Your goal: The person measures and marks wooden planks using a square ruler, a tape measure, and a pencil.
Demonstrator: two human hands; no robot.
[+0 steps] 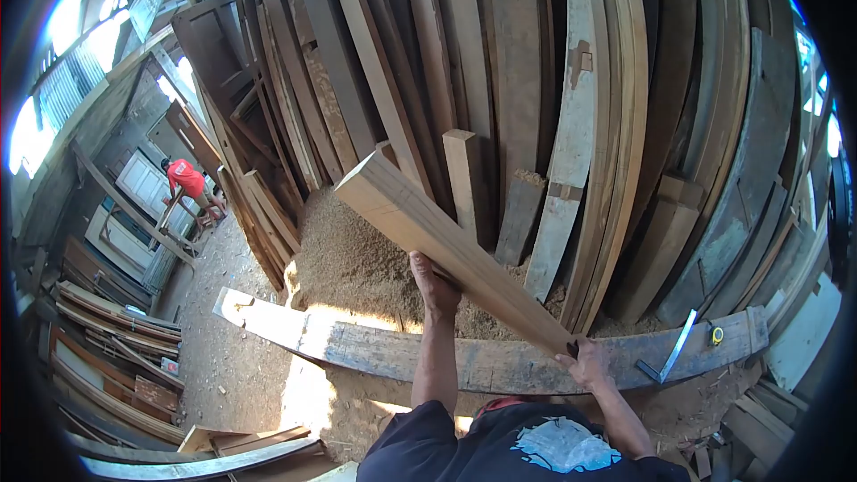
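Note:
A thick, squared wooden beam [455,254] is held aloft at a slant, its far end up and to the left, its near end low and to the right. My left hand [435,287] grips its underside around the middle, thumb up along the side. At the lower right end, my right hand [585,361] is closed around the beam. Beneath lies a long worn plank [384,353], running across in front of my body. On the plank's right part rest a metal square [680,348] and a yellow tape measure [717,336].
Many tall boards [518,62] lean upright ahead. Sawdust [344,259] is heaped at their foot. A person in a red shirt [185,178] bends over work at the far left. Stacked boards [116,330] lie on the left, and offcuts [759,424] at the lower right.

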